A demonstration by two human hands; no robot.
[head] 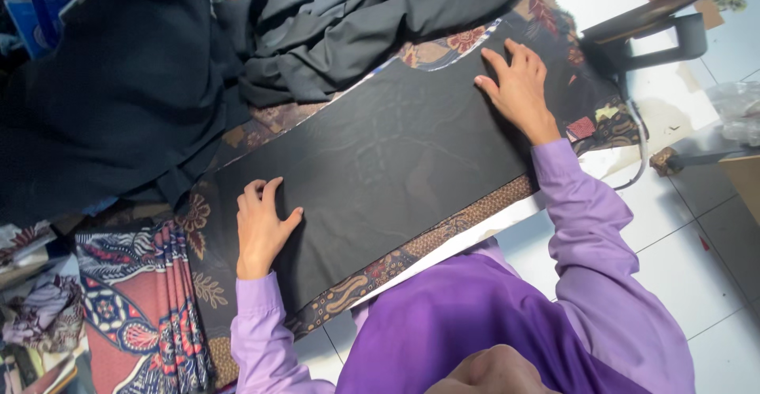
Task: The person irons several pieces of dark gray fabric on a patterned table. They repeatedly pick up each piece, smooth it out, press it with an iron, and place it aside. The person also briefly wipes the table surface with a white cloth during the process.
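From the head camera, your left hand [261, 224] lies flat, fingers spread, on the near-left end of a black fabric panel [380, 172], holding nothing. Your right hand [518, 89] presses flat on the panel's far-right end, fingers loosely apart. The panel lies smooth over a batik-patterned cloth [443, 232], with a heap of dark garments [348, 14] beyond it.

left hand [261, 224] flat, fingers spread | right hand [518, 85] flat, palm down | arms extended
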